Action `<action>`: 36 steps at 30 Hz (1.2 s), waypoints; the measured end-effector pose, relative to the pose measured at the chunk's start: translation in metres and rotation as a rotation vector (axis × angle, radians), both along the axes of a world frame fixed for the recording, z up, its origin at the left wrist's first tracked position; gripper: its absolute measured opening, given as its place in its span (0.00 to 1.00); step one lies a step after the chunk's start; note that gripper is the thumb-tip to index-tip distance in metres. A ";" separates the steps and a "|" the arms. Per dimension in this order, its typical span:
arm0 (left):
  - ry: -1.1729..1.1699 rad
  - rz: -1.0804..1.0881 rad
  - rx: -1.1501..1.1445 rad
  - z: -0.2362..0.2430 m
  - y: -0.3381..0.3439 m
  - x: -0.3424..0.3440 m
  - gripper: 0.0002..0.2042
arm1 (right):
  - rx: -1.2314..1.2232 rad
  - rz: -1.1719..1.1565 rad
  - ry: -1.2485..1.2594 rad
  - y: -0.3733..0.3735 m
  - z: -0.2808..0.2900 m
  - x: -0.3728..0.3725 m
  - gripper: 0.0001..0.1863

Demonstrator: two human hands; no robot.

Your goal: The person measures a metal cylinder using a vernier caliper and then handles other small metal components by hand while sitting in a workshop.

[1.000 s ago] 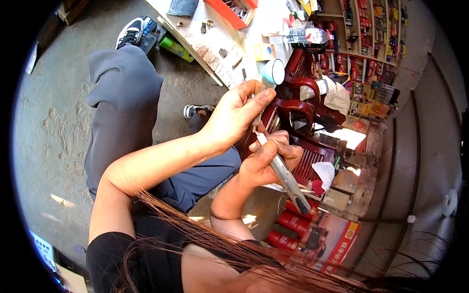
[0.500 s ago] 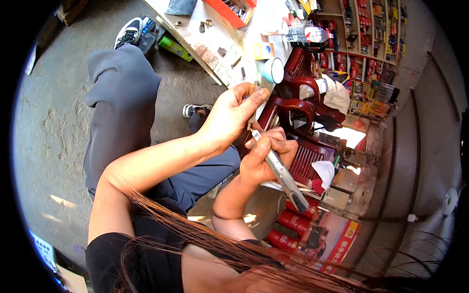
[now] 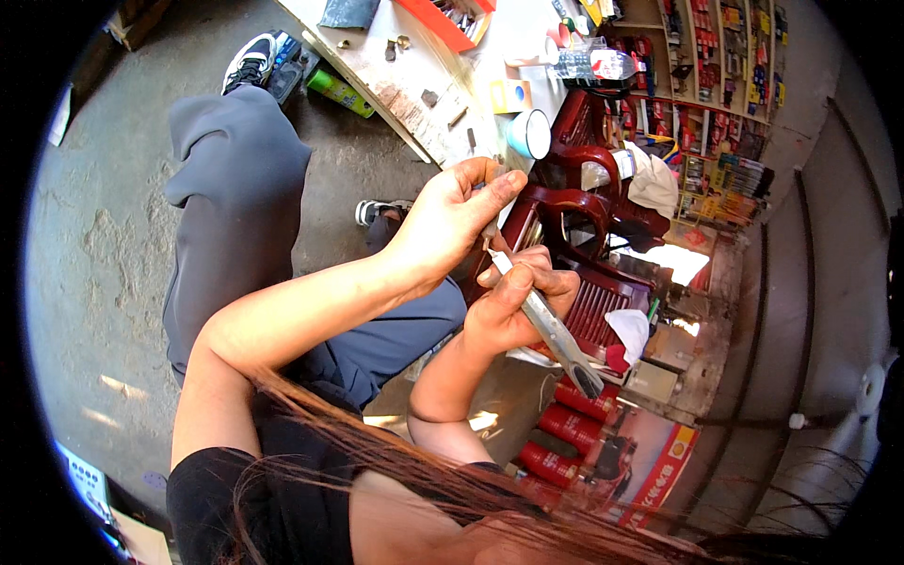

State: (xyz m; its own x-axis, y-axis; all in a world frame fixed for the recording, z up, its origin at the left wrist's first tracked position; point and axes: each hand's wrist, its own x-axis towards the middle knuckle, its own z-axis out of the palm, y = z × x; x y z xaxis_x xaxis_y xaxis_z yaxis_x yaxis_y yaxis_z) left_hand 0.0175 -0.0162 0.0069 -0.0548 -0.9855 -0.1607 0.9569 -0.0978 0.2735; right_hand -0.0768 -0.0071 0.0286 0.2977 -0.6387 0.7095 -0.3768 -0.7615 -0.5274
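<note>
In my right hand (image 3: 504, 315) is a long grey metal utility knife (image 3: 563, 348). Its handle slants down to the right past my fist, and the tip points up toward my other hand. My left hand (image 3: 450, 212) is closed in a pinch, thumb on top, around a small, thin greyish piece (image 3: 491, 229). The lower end of that piece meets or nearly meets the knife's tip; contact is too small to tell. Fingers hide most of the piece, so its kind is unclear.
Beyond my hands a pale worktable (image 3: 424, 113) bears small dark bits, a red box (image 3: 452, 24), a light-blue cup (image 3: 529, 135) and a plastic bottle (image 3: 603, 65). Dark red wooden chairs (image 3: 589, 212) stand at right. Below them are red cylinders (image 3: 570, 428). A green can (image 3: 339, 92) lies under the table.
Both hands keep almost the same hold on the knife and the small piece. The whole view has shifted very slightly, with little other visible movement.
</note>
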 end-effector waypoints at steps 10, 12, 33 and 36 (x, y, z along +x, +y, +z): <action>0.044 -0.069 0.044 0.003 0.001 0.005 0.11 | -0.051 0.039 0.051 -0.004 -0.002 -0.005 0.14; 0.058 -0.071 0.039 0.003 0.001 0.004 0.11 | -0.055 0.052 0.059 -0.005 -0.002 -0.006 0.14; 0.042 -0.118 -0.034 0.000 -0.002 0.002 0.12 | 0.028 0.006 -0.058 0.000 0.002 -0.002 0.17; 0.052 -0.103 -0.024 0.001 0.000 0.005 0.12 | 0.019 0.034 -0.078 -0.002 -0.002 0.000 0.19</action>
